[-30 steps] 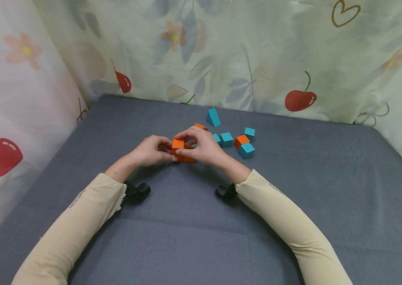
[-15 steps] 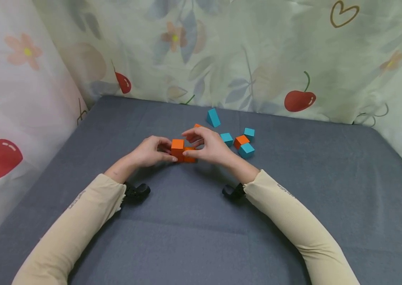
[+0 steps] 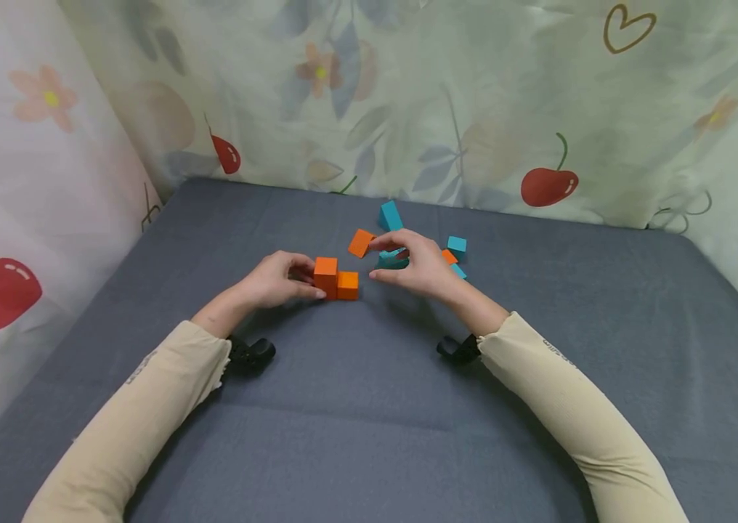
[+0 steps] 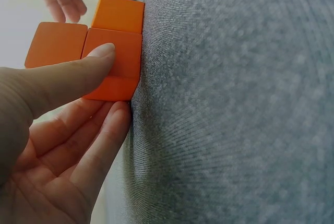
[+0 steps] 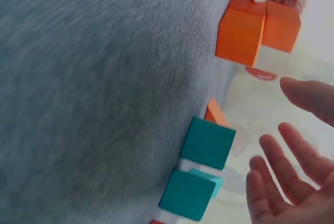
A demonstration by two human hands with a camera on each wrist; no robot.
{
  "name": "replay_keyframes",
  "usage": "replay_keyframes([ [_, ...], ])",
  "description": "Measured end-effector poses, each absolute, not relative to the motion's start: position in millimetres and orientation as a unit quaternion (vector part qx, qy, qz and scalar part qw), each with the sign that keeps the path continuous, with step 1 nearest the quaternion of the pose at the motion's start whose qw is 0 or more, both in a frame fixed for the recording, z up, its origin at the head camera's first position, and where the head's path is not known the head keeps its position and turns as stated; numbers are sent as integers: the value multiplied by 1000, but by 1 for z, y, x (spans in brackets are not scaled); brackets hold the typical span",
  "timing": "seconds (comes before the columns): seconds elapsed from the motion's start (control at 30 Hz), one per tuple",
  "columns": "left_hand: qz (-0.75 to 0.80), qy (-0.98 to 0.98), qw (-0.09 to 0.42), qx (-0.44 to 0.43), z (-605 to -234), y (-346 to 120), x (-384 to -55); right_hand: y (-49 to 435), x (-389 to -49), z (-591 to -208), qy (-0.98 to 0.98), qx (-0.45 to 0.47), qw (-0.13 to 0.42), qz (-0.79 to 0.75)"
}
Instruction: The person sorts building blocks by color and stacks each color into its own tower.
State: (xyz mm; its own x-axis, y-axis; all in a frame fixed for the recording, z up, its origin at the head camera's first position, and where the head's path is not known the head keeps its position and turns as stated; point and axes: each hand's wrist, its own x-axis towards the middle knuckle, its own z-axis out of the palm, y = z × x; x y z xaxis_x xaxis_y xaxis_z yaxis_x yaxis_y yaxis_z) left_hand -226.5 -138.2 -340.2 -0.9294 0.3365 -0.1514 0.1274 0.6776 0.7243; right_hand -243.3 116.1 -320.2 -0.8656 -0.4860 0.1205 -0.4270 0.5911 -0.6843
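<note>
My left hand (image 3: pixel 280 278) holds the lower block of a small orange stack, thumb on its near face. That lower orange cube (image 4: pixel 125 57) carries another orange cube (image 3: pixel 326 266) on top. A third orange cube (image 3: pixel 348 285) stands against the stack's right side on the cloth. My right hand (image 3: pixel 418 265) hovers right of these blocks with fingers spread and nothing between them. Two teal cubes (image 5: pixel 209 143) (image 5: pixel 188 195) lie near it in the right wrist view; in the head view the hand partly covers them.
Behind the hands lie an orange block (image 3: pixel 361 243) and a blue wedge (image 3: pixel 391 216). Right of the right hand are a blue block (image 3: pixel 457 245), part of an orange block (image 3: pixel 449 256) and another blue block (image 3: pixel 458 271). A patterned curtain (image 3: pixel 408 94) borders the grey-covered table (image 3: pixel 356 436).
My right hand has let go of the upper orange cube and moved right, over the teal cubes, uncovering the orange cube beside the stack. My left hand stays in place.
</note>
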Motion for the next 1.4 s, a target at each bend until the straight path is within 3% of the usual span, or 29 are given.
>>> replay_keyframes([
  [0.33,380,905,135,133,-343,-141,-226,140,-243,-320,910,-196,31,-363],
  [0.87,381,904,139,133,-342,-140,-227,161,-246,-323,928,-177,16,-326],
  [1.4,382,903,142,133,-339,-139,-226,172,-244,-324,950,-89,47,-296],
])
